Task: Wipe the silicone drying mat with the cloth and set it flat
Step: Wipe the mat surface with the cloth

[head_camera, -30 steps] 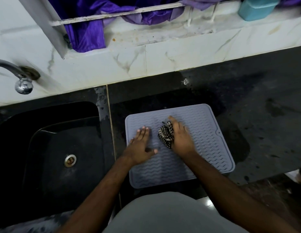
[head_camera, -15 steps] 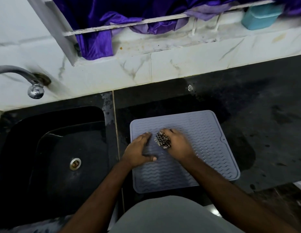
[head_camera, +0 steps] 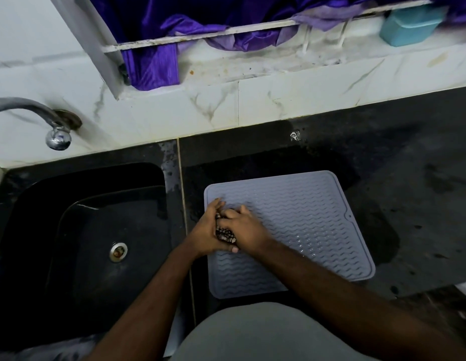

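Observation:
A grey silicone drying mat (head_camera: pixel 299 225) with wavy ridges lies flat on the black counter, just right of the sink. A small black-and-white checked cloth (head_camera: pixel 224 234) is bunched up at the mat's left side. My right hand (head_camera: pixel 243 227) lies over the cloth with fingers curled on it. My left hand (head_camera: pixel 207 230) is pressed against the cloth from the left, its fingers wrapped round it. Most of the cloth is hidden between the two hands.
A black sink (head_camera: pixel 83 243) with a metal drain (head_camera: pixel 118 252) sits to the left, under a tap (head_camera: pixel 54 131). The wet black counter (head_camera: pixel 409 178) stretches right. Behind, a marble ledge holds purple fabric (head_camera: pixel 153 61) and a teal box (head_camera: pixel 411 24).
My right hand slid the cloth leftward across the mat until it met my left hand. The left hand went from lying flat on the mat to closing round the cloth.

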